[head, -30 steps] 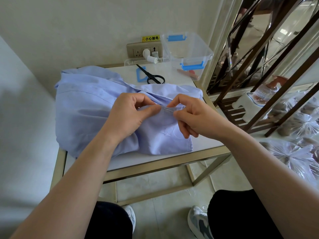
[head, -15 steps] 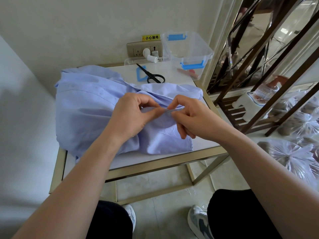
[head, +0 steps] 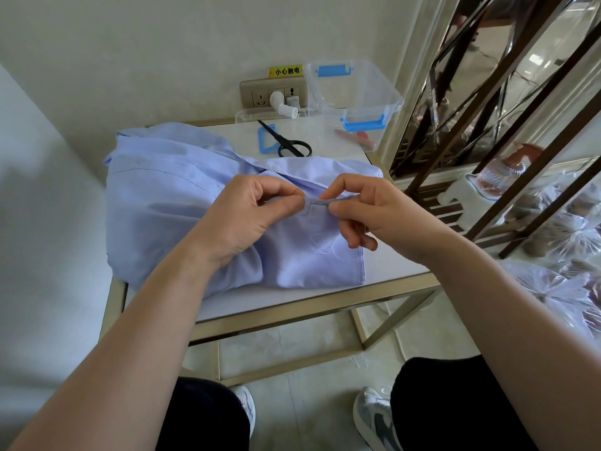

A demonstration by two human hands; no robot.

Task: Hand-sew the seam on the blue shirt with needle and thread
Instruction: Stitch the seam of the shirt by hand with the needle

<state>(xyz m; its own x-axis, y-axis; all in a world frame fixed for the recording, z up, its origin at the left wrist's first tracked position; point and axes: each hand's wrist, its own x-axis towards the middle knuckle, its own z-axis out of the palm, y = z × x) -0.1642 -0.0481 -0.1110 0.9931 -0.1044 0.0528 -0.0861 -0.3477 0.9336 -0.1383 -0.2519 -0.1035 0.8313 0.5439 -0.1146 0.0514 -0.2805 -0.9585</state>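
R hand (head: 374, 216) has drawn a touch away from L hand (head: 240, 222) since half a sec ago; more of the needle (head: 317, 200) shows btwn them. R thumb + index clamped on needle's end, other fingers curled under. L thumb + index pinch a fold of the blue shirt (head: 162, 203) at needle's other end. Shirt lies bunched on tabletop (head: 387, 265), under both hands. Thread too fine to make out. Scissors (head: 289, 143) beyond the hands, clear box (head: 354, 92) beyond R hand.
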